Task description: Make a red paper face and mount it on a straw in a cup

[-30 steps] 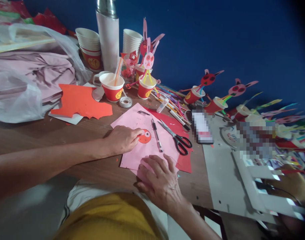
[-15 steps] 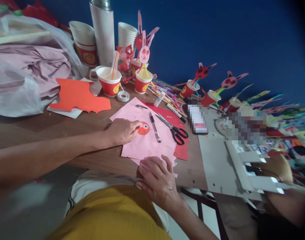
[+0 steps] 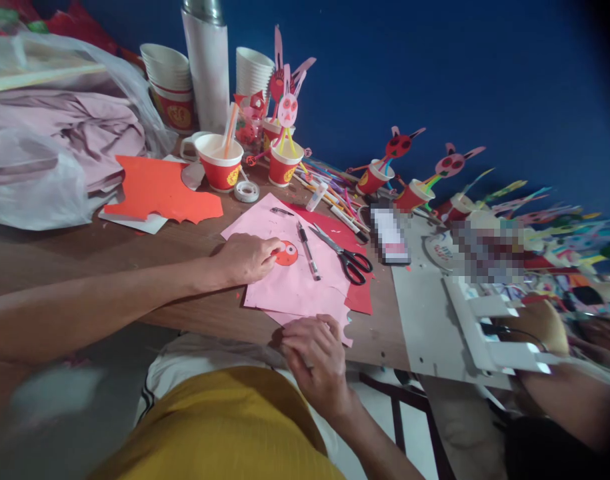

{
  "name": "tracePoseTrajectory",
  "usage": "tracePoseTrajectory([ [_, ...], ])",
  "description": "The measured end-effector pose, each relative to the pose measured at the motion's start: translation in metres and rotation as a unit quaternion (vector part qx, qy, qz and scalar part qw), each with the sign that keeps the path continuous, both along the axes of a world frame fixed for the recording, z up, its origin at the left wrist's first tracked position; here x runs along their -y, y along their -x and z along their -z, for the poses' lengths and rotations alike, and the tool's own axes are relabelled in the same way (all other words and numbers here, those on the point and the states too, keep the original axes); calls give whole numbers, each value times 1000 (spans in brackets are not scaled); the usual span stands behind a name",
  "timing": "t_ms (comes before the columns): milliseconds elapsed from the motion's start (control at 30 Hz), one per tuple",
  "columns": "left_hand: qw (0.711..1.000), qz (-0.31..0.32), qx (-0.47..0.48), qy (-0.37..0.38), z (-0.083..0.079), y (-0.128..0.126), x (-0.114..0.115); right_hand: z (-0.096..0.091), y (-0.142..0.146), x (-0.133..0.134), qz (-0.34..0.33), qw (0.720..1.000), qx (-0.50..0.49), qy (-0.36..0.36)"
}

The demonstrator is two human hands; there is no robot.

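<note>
My left hand (image 3: pixel 247 259) rests curled on a pink paper sheet (image 3: pixel 289 280), its fingertips pressed against a small red paper face (image 3: pixel 287 254) with stuck-on eyes. My right hand (image 3: pixel 315 362) is at the table's near edge, fingers curled and pinching the lower edge of the pink sheet. A black pen (image 3: pixel 308 250) and black-handled scissors (image 3: pixel 345 254) lie on the paper just right of the red face. A red paper sheet (image 3: pixel 357 299) sticks out from under the pink one.
Red paper cups (image 3: pixel 219 162) with straw-and-paper figures, a tape roll (image 3: pixel 247 191), coloured straws (image 3: pixel 335 193) and a tall flask (image 3: pixel 208 63) stand behind. Orange cut paper (image 3: pixel 157 190) and a plastic bag (image 3: pixel 45 147) lie left. A white stand (image 3: pixel 489 330) is right.
My right hand has drawn back toward the table edge and curled from lying flat into a pinch on the pink sheet's lower edge. The left hand stays on the red face.
</note>
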State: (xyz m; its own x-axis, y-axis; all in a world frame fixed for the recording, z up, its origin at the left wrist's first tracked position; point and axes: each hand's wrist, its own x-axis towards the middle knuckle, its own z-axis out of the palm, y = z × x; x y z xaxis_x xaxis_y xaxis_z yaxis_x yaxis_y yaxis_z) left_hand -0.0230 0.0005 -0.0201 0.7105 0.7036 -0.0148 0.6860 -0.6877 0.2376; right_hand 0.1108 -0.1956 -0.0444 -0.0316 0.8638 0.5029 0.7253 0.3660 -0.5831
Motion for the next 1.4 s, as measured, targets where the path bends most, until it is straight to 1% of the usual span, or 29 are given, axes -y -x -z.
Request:
tracePoseTrajectory([
  [33,1000,1,4,3,0,0,0,-5,1,-4,15,997,-65,34],
  [67,1000,2,13,8,0,1,0,-10,0,-9,36,987,-135,75],
  [100,1000,4,27,13,1,2,-1,-15,-1,-15,53,970,-205,120],
  [167,997,2,77,32,3,3,-2,-24,-5,-31,70,918,-329,211],
  [200,993,-2,111,43,4,4,-3,-28,-8,-41,66,890,-379,245],
  [267,978,-11,194,82,4,4,-4,-35,-14,-61,47,845,-450,285],
  [300,965,-9,234,118,2,4,-5,-39,-17,-70,35,832,-470,294],
  [367,933,-9,295,207,-4,2,-6,-46,-22,-89,20,819,-487,304],
  [433,891,-34,340,298,-12,-1,-7,-51,-26,-106,15,814,-488,316],
  [500,844,-81,361,388,-18,-3,-9,-55,-30,-121,17,813,-485,323],
  [567,798,-128,376,454,-22,-4,-11,-56,-33,-134,22,819,-474,323],
  [633,758,-164,396,492,-23,-4,-14,-56,-35,-146,16,828,-464,314],
  [667,740,-172,406,507,-24,-4,-16,-56,-36,-151,7,832,-462,308],
  [733,707,-176,431,533,-26,-5,-18,-55,-37,-161,-18,832,-466,300],
  [767,694,-176,440,541,-28,-6,-19,-55,-37,-165,-28,830,-470,300],
  [833,682,-184,450,547,-33,-9,-20,-53,-37,-173,-35,828,-473,300],
  [933,680,-218,450,535,-37,-16,-20,-49,-37,-181,-20,837,-460,295],
  [1000,676,-239,451,531,-35,-20,-20,-45,-36,-184,-8,844,-448,293],
  [1067,668,-261,460,523,-32,-25,-20,-40,-36,-185,-4,844,-449,293],
  [1167,641,-300,486,513,-27,-32,-21,-35,-37,-187,-6,837,-471,278],
  [1267,615,-311,496,528,-23,-40,-25,-34,-37,-187,1,841,-472,263],
  [1400,612,-300,491,543,-21,-47,-29,-39,-35,-186,18,848,-461,261],
])
